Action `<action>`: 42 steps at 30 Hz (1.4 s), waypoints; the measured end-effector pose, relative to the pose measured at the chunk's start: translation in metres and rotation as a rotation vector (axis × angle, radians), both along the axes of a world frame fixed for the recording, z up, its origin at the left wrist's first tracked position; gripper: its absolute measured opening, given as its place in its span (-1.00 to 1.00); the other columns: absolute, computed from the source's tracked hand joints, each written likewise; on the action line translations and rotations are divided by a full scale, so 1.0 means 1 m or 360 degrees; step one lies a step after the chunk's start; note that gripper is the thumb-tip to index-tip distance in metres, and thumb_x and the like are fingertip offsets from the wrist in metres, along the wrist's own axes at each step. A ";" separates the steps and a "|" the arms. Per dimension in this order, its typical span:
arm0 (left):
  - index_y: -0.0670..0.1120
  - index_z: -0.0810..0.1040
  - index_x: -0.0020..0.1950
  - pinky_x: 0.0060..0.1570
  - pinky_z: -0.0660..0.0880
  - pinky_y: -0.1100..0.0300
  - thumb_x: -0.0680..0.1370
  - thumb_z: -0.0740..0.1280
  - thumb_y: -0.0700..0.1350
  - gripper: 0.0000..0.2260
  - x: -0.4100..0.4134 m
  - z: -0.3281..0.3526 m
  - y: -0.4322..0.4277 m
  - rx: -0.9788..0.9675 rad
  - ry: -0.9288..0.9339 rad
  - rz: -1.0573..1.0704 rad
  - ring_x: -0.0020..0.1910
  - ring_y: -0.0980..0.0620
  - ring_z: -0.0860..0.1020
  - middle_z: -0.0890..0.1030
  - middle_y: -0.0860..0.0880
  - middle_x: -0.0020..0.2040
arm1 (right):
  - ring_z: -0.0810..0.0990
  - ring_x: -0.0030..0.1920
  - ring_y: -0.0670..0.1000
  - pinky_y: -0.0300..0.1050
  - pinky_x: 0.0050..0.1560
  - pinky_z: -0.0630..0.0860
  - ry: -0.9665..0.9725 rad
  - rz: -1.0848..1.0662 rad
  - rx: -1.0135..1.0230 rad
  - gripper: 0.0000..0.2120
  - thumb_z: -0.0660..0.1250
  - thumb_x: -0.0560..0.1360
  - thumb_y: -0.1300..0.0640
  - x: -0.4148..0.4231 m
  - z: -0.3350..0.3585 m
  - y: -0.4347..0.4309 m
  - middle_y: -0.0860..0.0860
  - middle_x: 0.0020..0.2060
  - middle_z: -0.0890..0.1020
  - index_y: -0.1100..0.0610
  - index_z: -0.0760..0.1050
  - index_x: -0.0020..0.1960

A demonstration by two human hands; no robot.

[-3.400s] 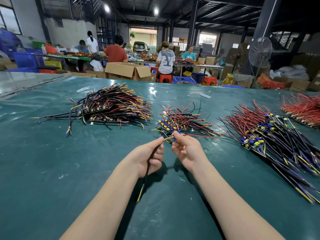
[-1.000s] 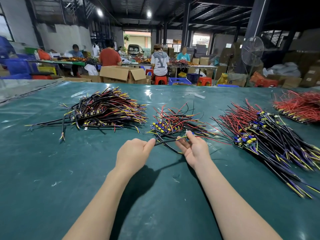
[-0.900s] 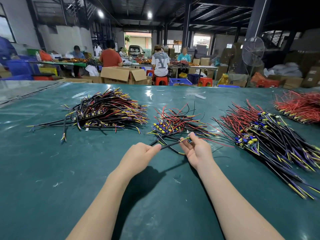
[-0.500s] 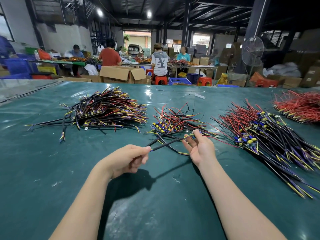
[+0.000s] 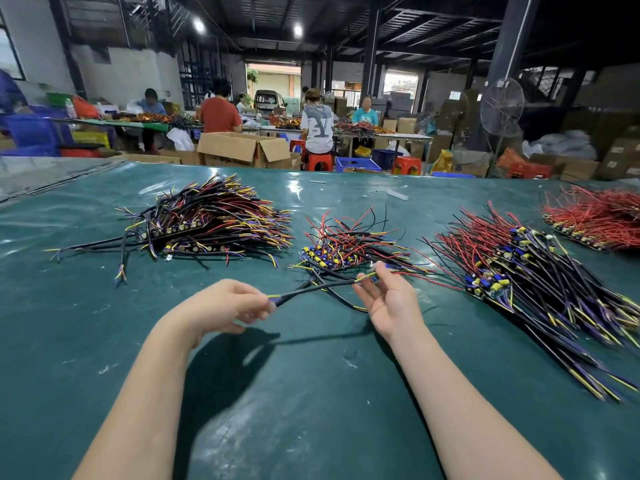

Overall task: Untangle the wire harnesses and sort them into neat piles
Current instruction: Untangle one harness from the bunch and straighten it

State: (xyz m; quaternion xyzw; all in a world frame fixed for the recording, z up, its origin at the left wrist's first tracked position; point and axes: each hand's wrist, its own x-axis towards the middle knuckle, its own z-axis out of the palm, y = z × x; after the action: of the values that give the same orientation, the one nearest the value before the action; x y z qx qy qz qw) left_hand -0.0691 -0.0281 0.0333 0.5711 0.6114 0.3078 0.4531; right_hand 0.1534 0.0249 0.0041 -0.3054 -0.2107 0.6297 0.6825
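A single black wire harness [image 5: 317, 288] stretches between my two hands, just above the green table. My left hand [image 5: 228, 303] pinches its near end, where yellow and purple leads show. My right hand [image 5: 388, 299] holds the far end between thumb and fingertips, palm up. Directly behind lies a small tangled pile [image 5: 349, 245] of red, black and yellow harnesses with blue and yellow parts. A larger sorted pile [image 5: 214, 220] sits at the left. Another long pile [image 5: 530, 271] fans out at the right.
A red-wire pile [image 5: 599, 216] lies at the far right edge. The green table mat [image 5: 311, 393] spreads wide in front of me. Beyond the table stand cardboard boxes [image 5: 242, 148], red stools, a floor fan [image 5: 502, 105] and several seated people at other benches.
My left hand has slid left and back toward me, pulling the black harness straight out of the tangled pile. My right hand stays at the pile's near edge, now opened palm up.
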 end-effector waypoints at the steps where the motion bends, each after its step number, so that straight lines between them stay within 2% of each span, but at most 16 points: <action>1: -0.07 0.63 -0.14 -0.17 0.42 0.20 0.55 0.27 -0.13 -0.85 0.002 -0.001 0.003 0.0137 0.0068 0.0217 -0.18 0.03 0.49 0.61 -0.01 -0.18 | 0.57 -0.55 -0.08 -0.20 -0.53 0.53 -0.0022 0.0016 0.0003 -0.80 0.21 0.55 0.29 -0.007 0.000 -0.002 0.00 -0.58 0.55 0.18 0.35 -0.25; 2: -0.06 0.61 -0.05 -0.09 0.41 0.15 0.55 0.26 -0.12 -0.87 0.005 -0.002 0.006 0.0288 0.0291 0.0420 -0.07 -0.03 0.50 0.62 -0.05 -0.07 | 0.56 -0.56 -0.08 -0.19 -0.54 0.54 -0.0036 0.0018 0.0011 -0.79 0.20 0.55 0.30 -0.014 0.000 -0.004 0.00 -0.57 0.54 0.17 0.33 -0.26; 4: 0.00 0.54 0.20 0.20 0.32 -0.02 0.53 0.26 -0.08 -0.75 0.012 -0.006 0.009 0.0494 0.1067 0.0742 0.23 -0.11 0.40 0.55 -0.08 0.19 | 0.54 -0.57 -0.09 -0.17 -0.54 0.55 -0.0085 0.0011 0.0030 -0.78 0.20 0.55 0.32 -0.029 -0.002 -0.009 0.05 -0.48 0.51 0.16 0.31 -0.26; 6: 0.01 0.48 0.28 0.31 0.18 -0.17 0.53 0.26 -0.05 -0.69 0.020 -0.007 0.008 0.0739 0.1341 0.0880 0.34 -0.11 0.28 0.49 -0.07 0.27 | 0.54 -0.55 -0.10 -0.18 -0.52 0.55 -0.0190 0.0037 0.0051 -0.79 0.19 0.56 0.32 -0.042 -0.003 -0.014 0.07 -0.37 0.46 0.16 0.31 -0.24; 8: 0.00 0.55 0.18 0.23 0.30 -0.04 0.56 0.20 -0.02 -0.75 0.034 -0.008 0.009 0.0949 0.1222 0.0689 0.26 -0.11 0.40 0.55 -0.07 0.19 | 0.55 -0.51 -0.10 -0.18 -0.49 0.56 -0.0258 0.0101 0.0099 -0.81 0.18 0.56 0.32 -0.054 -0.004 -0.019 0.10 -0.31 0.46 0.16 0.32 -0.22; 11: -0.04 0.54 0.02 -0.04 0.41 0.06 0.60 0.10 0.04 -0.73 0.064 -0.021 0.008 0.0828 0.1016 0.0228 0.07 -0.17 0.52 0.63 -0.10 0.03 | 0.55 -0.49 -0.12 -0.26 -0.47 0.53 -0.0319 0.0169 0.0118 -0.80 0.21 0.54 0.33 -0.063 -0.005 -0.026 0.07 -0.35 0.47 0.16 0.34 -0.23; 14: -0.02 0.50 0.02 -0.17 0.35 0.10 0.61 0.08 0.08 -0.74 0.071 -0.029 0.008 0.0809 0.1009 0.0267 0.02 -0.18 0.53 0.63 -0.07 -0.05 | 0.57 -0.47 -0.10 -0.24 -0.44 0.54 -0.0376 0.0165 0.0090 -0.79 0.21 0.56 0.26 -0.061 -0.005 -0.027 0.03 -0.45 0.52 0.18 0.38 -0.26; 16: 0.04 0.56 -0.06 -0.26 0.32 0.17 0.58 0.17 0.05 -0.80 0.062 -0.026 0.010 0.0798 0.0823 0.0342 -0.11 -0.08 0.55 0.60 0.02 -0.23 | 0.58 -0.39 -0.01 -0.16 -0.36 0.59 -0.0437 0.0170 0.0060 -0.73 0.14 0.60 0.19 -0.057 -0.004 -0.025 0.02 -0.49 0.56 0.19 0.41 -0.26; 18: 0.05 0.59 -0.17 -0.39 0.30 0.26 0.54 0.25 0.00 -0.83 0.054 -0.022 0.013 0.0654 0.0517 0.0265 -0.40 0.13 0.50 0.53 0.10 -0.45 | 0.56 -0.35 0.00 -0.16 -0.35 0.60 -0.0536 0.0187 0.0069 -0.70 0.08 0.62 0.17 -0.056 -0.006 -0.024 0.04 -0.44 0.57 0.20 0.41 -0.25; 20: 0.00 0.57 -0.22 -0.49 0.31 0.33 0.53 0.28 -0.07 -0.85 0.052 -0.020 0.012 0.0470 0.0197 0.0159 -0.57 0.21 0.41 0.53 0.10 -0.53 | 0.57 -0.40 -0.04 -0.18 -0.37 0.59 -0.0588 0.0235 0.0126 -0.68 0.07 0.62 0.18 -0.056 -0.007 -0.024 0.03 -0.43 0.56 0.19 0.41 -0.26; 23: -0.07 0.55 -0.24 -0.54 0.33 0.39 0.53 0.30 -0.17 -0.85 0.052 -0.021 0.010 0.0294 -0.0122 0.0063 -0.56 0.20 0.43 0.58 0.09 -0.49 | 0.55 -0.48 -0.06 -0.19 -0.41 0.57 -0.0676 0.0281 0.0190 -0.66 0.08 0.62 0.19 -0.053 -0.006 -0.025 0.00 -0.51 0.56 0.20 0.42 -0.29; 28: -0.04 0.59 -0.27 -0.63 0.20 0.44 0.51 0.34 -0.13 -0.84 0.045 -0.020 0.012 0.0409 -0.0019 0.0089 -0.61 0.22 0.35 0.58 0.11 -0.50 | 0.49 -0.52 -0.11 -0.26 -0.47 0.53 -0.1046 0.0180 0.0198 -0.72 0.17 0.59 0.21 -0.041 -0.003 -0.021 0.07 -0.45 0.47 0.21 0.44 -0.28; 30: -0.03 0.59 -0.28 -0.61 0.22 0.43 0.51 0.34 -0.13 -0.84 0.040 -0.020 0.013 0.0401 0.0037 0.0105 -0.62 0.23 0.35 0.58 0.11 -0.51 | 0.47 -0.56 -0.17 -0.28 -0.49 0.52 -0.1016 0.0168 0.0185 -0.73 0.16 0.59 0.21 -0.037 -0.003 -0.018 0.06 -0.44 0.44 0.21 0.46 -0.26; 34: -0.01 0.56 -0.24 -0.41 0.37 0.31 0.51 0.32 -0.12 -0.87 0.034 -0.022 0.014 0.0404 0.0227 0.0142 -0.54 0.18 0.43 0.60 0.09 -0.44 | 0.47 -0.60 -0.14 -0.26 -0.53 0.51 -0.0923 0.0138 0.0198 -0.72 0.15 0.59 0.23 -0.034 -0.004 -0.016 0.00 -0.54 0.45 0.23 0.42 -0.28; 37: 0.03 0.51 -0.08 -0.43 0.45 0.29 0.55 0.25 -0.11 -0.94 0.038 -0.022 0.013 0.0342 0.0095 0.0095 -0.41 0.11 0.51 0.59 0.06 -0.29 | 0.51 -0.58 -0.11 -0.24 -0.51 0.53 -0.0819 0.0215 0.0193 -0.72 0.14 0.60 0.23 -0.036 -0.005 -0.017 -0.05 -0.61 0.48 0.23 0.42 -0.27; 42: -0.04 0.55 -0.16 -0.51 0.42 0.33 0.57 0.24 -0.12 -0.86 0.043 -0.023 0.013 0.0322 -0.0071 -0.0029 -0.32 0.16 0.60 0.62 0.03 -0.23 | 0.50 -0.54 -0.13 -0.23 -0.43 0.56 -0.0856 0.0385 0.0287 -0.79 0.20 0.55 0.29 -0.043 -0.003 -0.021 0.01 -0.51 0.49 0.21 0.44 -0.26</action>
State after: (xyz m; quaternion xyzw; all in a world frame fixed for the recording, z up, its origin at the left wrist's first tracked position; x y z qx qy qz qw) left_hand -0.0263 -0.0155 0.0104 0.6123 0.5618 0.3765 0.4094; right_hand 0.1101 0.0038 0.0007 -0.3721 -0.4737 0.5817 0.5466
